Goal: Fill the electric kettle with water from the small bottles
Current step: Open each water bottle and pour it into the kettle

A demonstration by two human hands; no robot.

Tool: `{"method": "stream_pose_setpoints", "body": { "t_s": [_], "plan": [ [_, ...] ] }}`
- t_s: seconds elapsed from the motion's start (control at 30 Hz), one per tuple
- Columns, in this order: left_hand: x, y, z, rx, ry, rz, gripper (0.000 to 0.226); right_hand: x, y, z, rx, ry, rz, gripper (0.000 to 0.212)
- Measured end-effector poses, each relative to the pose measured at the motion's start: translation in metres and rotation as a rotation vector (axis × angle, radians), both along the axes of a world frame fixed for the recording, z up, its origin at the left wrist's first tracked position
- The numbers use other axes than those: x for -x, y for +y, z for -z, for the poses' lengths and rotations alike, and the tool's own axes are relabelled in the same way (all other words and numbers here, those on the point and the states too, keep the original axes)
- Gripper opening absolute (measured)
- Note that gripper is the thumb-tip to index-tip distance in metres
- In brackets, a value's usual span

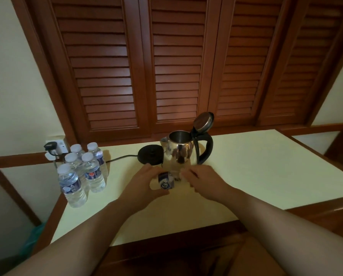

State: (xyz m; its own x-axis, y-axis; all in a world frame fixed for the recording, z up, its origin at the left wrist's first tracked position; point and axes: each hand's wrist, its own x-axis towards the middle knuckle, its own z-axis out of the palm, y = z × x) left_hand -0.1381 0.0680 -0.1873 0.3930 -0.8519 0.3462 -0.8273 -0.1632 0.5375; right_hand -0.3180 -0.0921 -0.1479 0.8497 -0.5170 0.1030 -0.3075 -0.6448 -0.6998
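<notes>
A steel electric kettle (179, 150) stands on the pale table (256, 172) off its base, lid (203, 121) tipped up and mouth open. In front of it my left hand (144, 185) grips a small water bottle (165, 181) lying sideways, its blue label facing me. My right hand (202, 180) is curled at the bottle's cap end; the cap itself is hidden under the fingers. Several sealed small bottles (83, 172) with white caps stand in a cluster at the table's left edge.
The black kettle base (150, 155) sits just left of the kettle, its cord running left to a wall socket (55, 149). Louvred wooden doors (176, 66) rise behind the table. A wooden rim (316, 214) borders the table on the right.
</notes>
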Motion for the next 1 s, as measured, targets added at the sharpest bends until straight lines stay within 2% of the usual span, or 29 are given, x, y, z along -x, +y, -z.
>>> {"method": "stream_pose_setpoints", "body": {
  "t_s": [0.07, 0.2, 0.27, 0.4, 0.53, 0.73, 1.0],
  "plan": [
    [0.009, -0.010, -0.001, 0.015, 0.007, 0.028, 0.060, 0.008, -0.004, -0.001, 0.012, -0.033, 0.073, 0.048],
    [0.023, -0.028, -0.001, 0.018, 0.023, 0.035, 0.061, 0.027, -0.026, 0.001, -0.085, -0.101, 0.026, 0.031],
    [0.033, -0.038, -0.001, 0.029, 0.038, 0.029, 0.063, 0.034, -0.041, 0.003, -0.058, -0.085, -0.006, 0.026],
    [0.056, -0.069, 0.002, 0.053, 0.051, 0.019, 0.064, 0.047, -0.079, 0.005, 0.017, -0.080, -0.025, 0.030],
    [0.085, -0.115, 0.008, 0.033, 0.143, 0.005, 0.059, 0.069, -0.132, 0.008, 0.037, -0.081, -0.017, 0.026],
    [0.143, -0.195, 0.009, 0.093, 0.305, -0.035, 0.039, 0.110, -0.236, 0.030, 0.158, 0.104, 0.065, 0.078],
    [0.166, -0.295, 0.014, 0.150, 0.590, -0.195, 0.047, 0.140, -0.354, 0.071, 0.279, 0.413, 0.153, 0.087]
  ]
}}
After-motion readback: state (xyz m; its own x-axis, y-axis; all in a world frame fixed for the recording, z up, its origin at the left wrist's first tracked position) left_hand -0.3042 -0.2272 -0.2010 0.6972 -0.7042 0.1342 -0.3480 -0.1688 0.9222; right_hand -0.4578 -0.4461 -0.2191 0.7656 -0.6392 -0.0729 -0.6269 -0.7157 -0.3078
